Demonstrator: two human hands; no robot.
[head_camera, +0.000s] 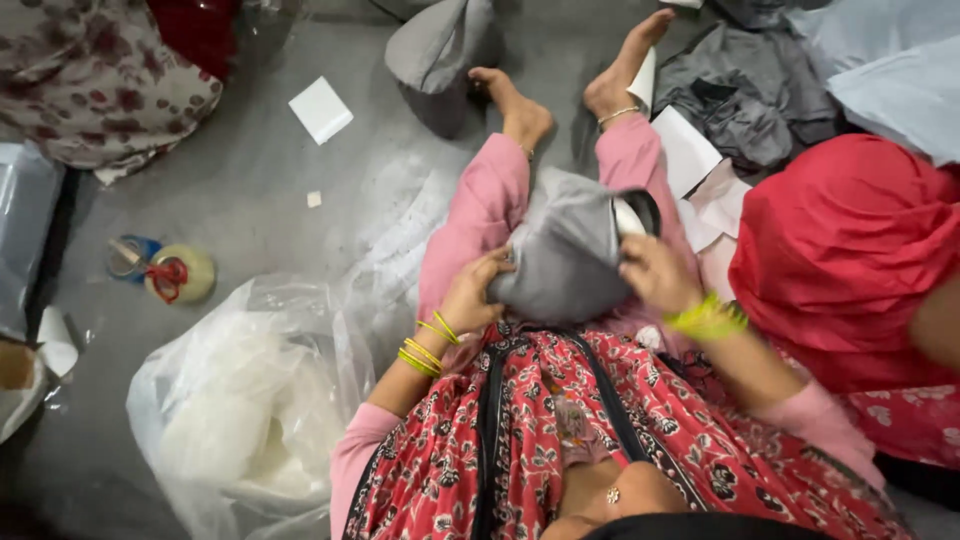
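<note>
- Floor (250, 190), far left: grey and bare in patches; a small yellow-green pot beside a blue-rimmed item with a red loop (165, 272), and further up a white paper square (320, 108). All lie well apart from the hands.
- Clear plastic bag (240, 400), lower left: crumpled, open-mouthed, with pale white material inside. It lies just beside the person's left elbow; no hand touches it.
- Left hand (470, 295): fingers curled closed on the left edge of the grey fabric piece (560, 260), gripping it from the side. Yellow bangles sit on that wrist.
- Grey fabric piece: rests on the lap over the pink trouser legs, between the two hands. It is soft, rumpled and rounded into a pouch-like bulge, plain grey with no print seen.
- Progress, as a judgement: the piece looks partly worked, gathered and bunched but not yet flat or folded. A white insert with a dark rim (632, 215) shows at its upper right corner; possibly a label or lining, the view is too blurred to tell.
- Right hand (655, 272): fingers closed, pinching the piece's right edge just below that white insert.
- Grey garment pile (745, 95), upper right: loose heap with white papers (685, 150) beside it, apparently still unhandled.
- Red cloth (840, 250), far right: another person's covering, close against the right forearm.
</note>
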